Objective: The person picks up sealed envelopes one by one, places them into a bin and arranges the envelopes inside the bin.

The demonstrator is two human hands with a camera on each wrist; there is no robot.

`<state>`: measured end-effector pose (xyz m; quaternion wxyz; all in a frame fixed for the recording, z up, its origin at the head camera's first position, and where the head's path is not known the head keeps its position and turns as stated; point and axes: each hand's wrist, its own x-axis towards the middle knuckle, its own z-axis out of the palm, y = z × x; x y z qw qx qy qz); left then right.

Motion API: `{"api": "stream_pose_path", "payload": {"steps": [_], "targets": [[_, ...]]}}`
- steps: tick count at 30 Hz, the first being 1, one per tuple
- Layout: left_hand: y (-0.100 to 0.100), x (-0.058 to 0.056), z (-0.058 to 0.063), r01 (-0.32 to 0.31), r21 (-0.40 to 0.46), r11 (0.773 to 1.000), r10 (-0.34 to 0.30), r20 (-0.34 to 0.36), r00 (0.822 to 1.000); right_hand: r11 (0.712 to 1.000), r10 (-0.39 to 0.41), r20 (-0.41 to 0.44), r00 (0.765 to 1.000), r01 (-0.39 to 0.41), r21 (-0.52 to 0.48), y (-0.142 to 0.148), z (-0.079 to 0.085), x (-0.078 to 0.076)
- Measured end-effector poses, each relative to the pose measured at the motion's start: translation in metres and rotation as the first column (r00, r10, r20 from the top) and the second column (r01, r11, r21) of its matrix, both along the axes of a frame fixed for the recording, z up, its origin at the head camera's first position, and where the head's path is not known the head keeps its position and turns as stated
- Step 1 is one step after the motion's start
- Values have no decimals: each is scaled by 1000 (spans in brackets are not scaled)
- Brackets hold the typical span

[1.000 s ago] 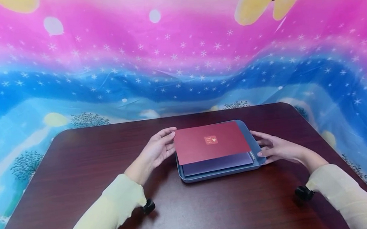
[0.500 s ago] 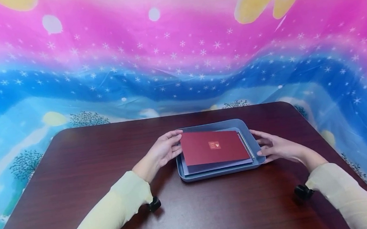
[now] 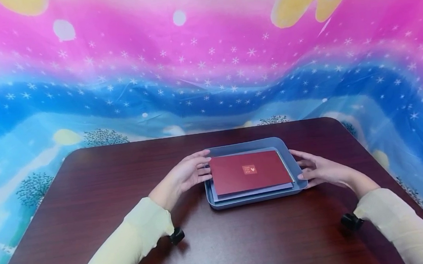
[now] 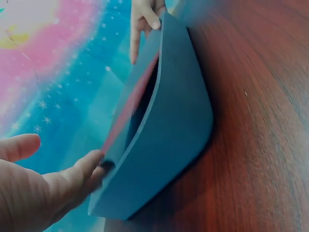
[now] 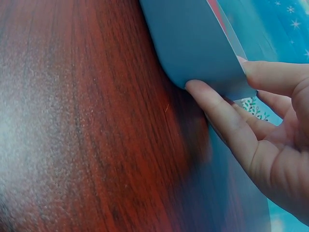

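A blue-grey tray (image 3: 258, 144) lies on the table, holding a dark red card (image 3: 231, 177) with a small gold heart label. Beneath the card shows the edge of a pale purple sheet (image 3: 223, 197). My left hand (image 3: 185, 175) is at the tray's left end, its fingers close to the card's edge. In the left wrist view, its thumb stands apart from its fingers, with nothing pinched between them. My right hand (image 3: 324, 173) holds the tray's right end; in the right wrist view, its fingers (image 5: 215, 104) touch the outer wall and the rim.
The dark wood table (image 3: 207, 251) stretches in front of the tray and to both sides. A patterned pink and blue cloth (image 3: 206, 73) hangs behind it. Along the tray's right inner side a thin pale strip (image 3: 286, 167) shows beside the card.
The red card has come down flatter and nearer the tray's front, covering more of the purple sheet. My left hand moved slightly right and has let go of it. My right hand stays put.
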<state>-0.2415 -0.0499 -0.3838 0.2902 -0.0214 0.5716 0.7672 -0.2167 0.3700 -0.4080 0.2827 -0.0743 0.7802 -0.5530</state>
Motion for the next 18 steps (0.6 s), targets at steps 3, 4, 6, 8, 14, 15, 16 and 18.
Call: {"api": "stream_pose_path", "payload": {"steps": [3,4,6,8,14,15,16,18], "targets": [[-1,3,5,-15,0,1000,15,-2,1000,1000,5,-4,1000,-5,2,0,0,0],[-2,4,7,-22,0,1000,22,-6,1000,1000,7,-5,1000,-7,5,0,0,0],[-4,5,11,-36,1,999,36,-14,999,1000,6,-9,1000,-6,9,1,-1,-1],[-8,7,14,-50,10,999,50,-21,999,1000,4,-12,1000,-4,14,1,-1,-1],[-25,10,18,-55,22,998,56,-50,997,1000,-1,-16,1000,1,19,3,-3,0],[-29,11,19,-55,17,998,56,-57,997,1000,-2,-16,1000,2,20,3,-4,0],[-34,11,19,-55,11,998,55,-65,996,1000,-2,-17,1000,3,23,3,-4,0],[-44,12,21,-56,-3,998,55,-81,995,999,-2,-21,1000,3,34,4,-4,0]]}}
